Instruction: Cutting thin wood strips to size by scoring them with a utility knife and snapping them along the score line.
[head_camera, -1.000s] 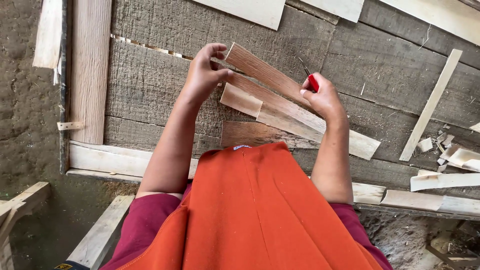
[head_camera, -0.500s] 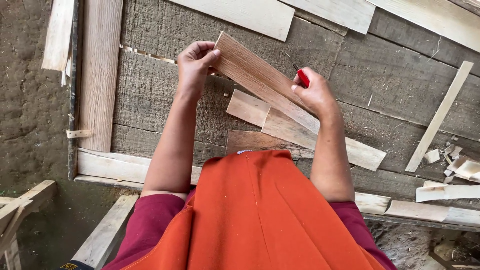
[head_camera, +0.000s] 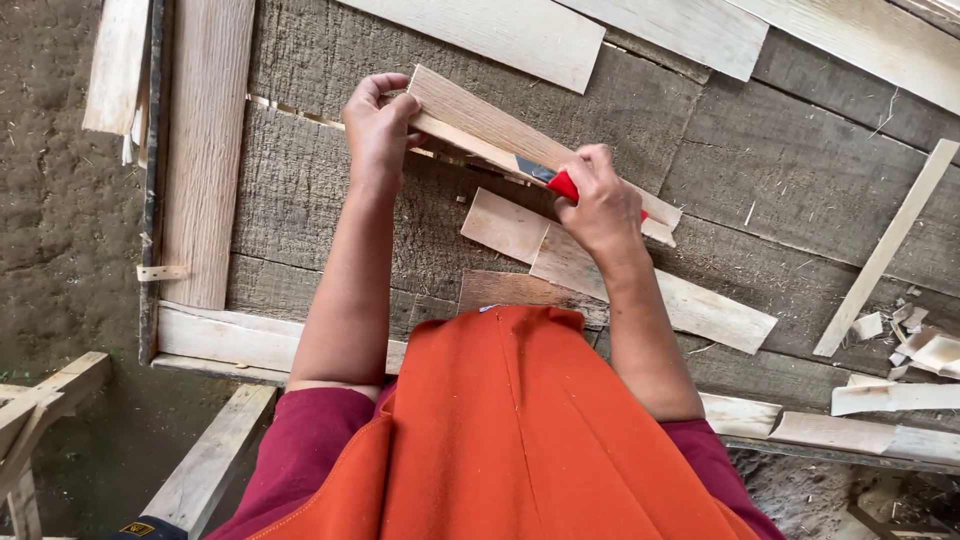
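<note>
My left hand grips the upper left end of a thin wooden slat that slants down to the right above the workbench. My right hand is closed on a knife with a red handle; its blade lies against the slat's near edge, about midway along. Below the slat, other thin wood pieces lie on the bench. My orange apron fills the lower middle.
The bench is of rough grey planks. A long pale board lies along its left side, more boards at the top. A thin strip and offcuts lie at right. Dirt floor is at left.
The slat has been lifted up and away from the pieces on the bench. My right hand slid along it with the knife, and the blade now shows against the slat's edge.
</note>
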